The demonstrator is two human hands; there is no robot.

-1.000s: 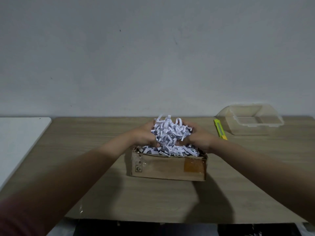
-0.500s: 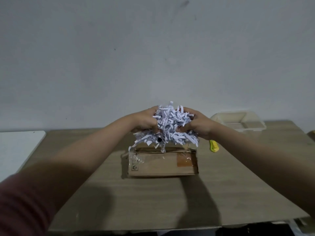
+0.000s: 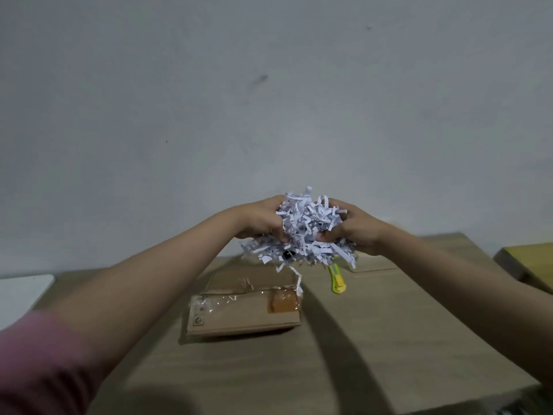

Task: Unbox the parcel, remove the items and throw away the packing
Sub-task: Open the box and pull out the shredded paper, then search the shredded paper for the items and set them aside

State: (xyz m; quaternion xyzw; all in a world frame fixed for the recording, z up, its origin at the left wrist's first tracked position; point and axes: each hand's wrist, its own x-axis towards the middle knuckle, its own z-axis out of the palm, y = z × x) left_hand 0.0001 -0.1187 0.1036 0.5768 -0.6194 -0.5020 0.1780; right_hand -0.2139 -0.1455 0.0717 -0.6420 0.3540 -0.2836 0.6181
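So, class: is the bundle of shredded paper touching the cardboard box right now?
Cannot tell. In the head view both hands hold the shredded paper above the cardboard box, but one strip dangles to the box's right corner; contact there is unclear.

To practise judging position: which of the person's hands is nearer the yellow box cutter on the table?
Right. The right hand hangs almost directly above the box cutter; the left hand is further left, above the cardboard box.

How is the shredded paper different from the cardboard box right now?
The shredded paper is white, loose and tangled; the cardboard box is brown and rigid. The paper is held up in the air between the left hand and right hand; the box rests on the table, untouched. Both are packing.
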